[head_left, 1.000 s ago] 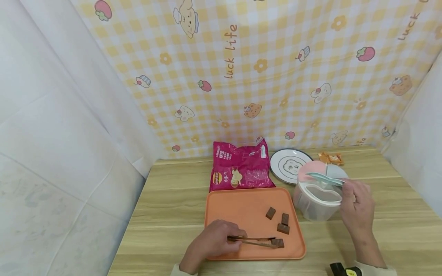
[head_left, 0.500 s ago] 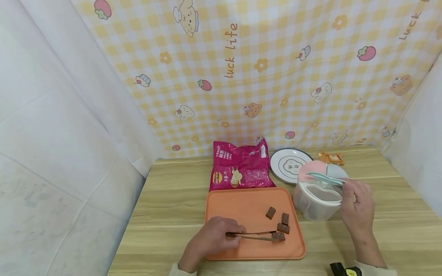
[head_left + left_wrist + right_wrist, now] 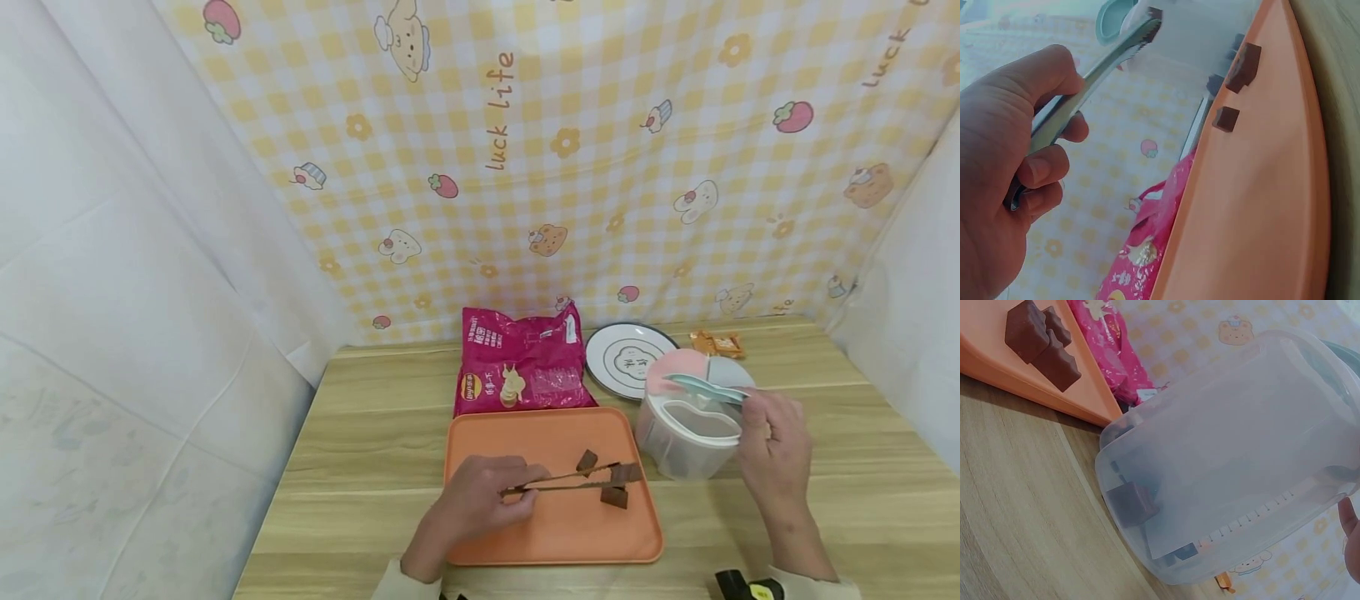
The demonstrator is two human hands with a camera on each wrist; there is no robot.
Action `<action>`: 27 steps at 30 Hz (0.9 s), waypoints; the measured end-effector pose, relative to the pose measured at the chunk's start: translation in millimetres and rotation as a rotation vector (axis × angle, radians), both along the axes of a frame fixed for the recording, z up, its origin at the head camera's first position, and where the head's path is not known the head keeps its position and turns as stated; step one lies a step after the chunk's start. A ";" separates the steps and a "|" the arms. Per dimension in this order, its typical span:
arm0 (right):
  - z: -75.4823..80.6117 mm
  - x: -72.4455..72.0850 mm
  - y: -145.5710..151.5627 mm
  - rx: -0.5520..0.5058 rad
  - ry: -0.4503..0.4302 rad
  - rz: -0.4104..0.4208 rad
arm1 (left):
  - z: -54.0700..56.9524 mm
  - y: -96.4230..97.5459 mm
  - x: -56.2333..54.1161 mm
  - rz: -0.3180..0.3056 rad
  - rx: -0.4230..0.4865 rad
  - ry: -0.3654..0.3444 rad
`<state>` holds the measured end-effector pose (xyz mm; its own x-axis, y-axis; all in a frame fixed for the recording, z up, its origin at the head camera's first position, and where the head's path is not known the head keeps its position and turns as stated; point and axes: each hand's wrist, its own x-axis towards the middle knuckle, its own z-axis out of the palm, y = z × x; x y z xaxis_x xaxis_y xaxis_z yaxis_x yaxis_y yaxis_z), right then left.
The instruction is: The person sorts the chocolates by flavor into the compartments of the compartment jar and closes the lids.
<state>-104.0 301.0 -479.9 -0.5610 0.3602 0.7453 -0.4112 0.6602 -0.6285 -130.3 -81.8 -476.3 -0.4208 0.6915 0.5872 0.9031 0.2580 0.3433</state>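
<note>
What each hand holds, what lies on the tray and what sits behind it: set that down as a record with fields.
Left hand: grips tongs pinching a brown piece, clear of the orange tray
Right hand: holds the raised teal lid
On the tray: three more brown pieces
Clear container: right of the tray; brown block showing through its wall
Behind the tray: pink bag, white plate

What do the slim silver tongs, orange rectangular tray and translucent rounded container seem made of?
Slim silver tongs: probably metal, smooth, with a bright sheen.
Orange rectangular tray: likely matte plastic, evenly coloured, thin raised rim.
Translucent rounded container: apparently satin plastic, given its cloudy, half see-through wall.
</note>
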 end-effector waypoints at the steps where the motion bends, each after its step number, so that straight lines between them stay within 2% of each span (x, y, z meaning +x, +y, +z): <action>1: 0.0 0.2 -0.1 0.000 -0.005 0.003 | 1.3 2.2 -0.3 0.002 0.018 0.008; 6: -0.3 0.8 -0.6 -0.012 -0.007 0.015 | 7.3 14.8 -1.9 0.002 0.097 0.035; 17: -1.2 -0.5 -0.6 -0.012 0.009 0.005 | 18.4 51.4 -11.8 -0.038 0.169 0.050; 20: -1.8 -1.4 -1.0 -0.018 0.019 0.007 | 18.4 59.6 -15.3 -0.028 0.166 0.046; 27: -4.3 -1.9 0.2 -0.026 0.019 -0.001 | 15.0 74.8 -24.1 0.038 0.105 0.049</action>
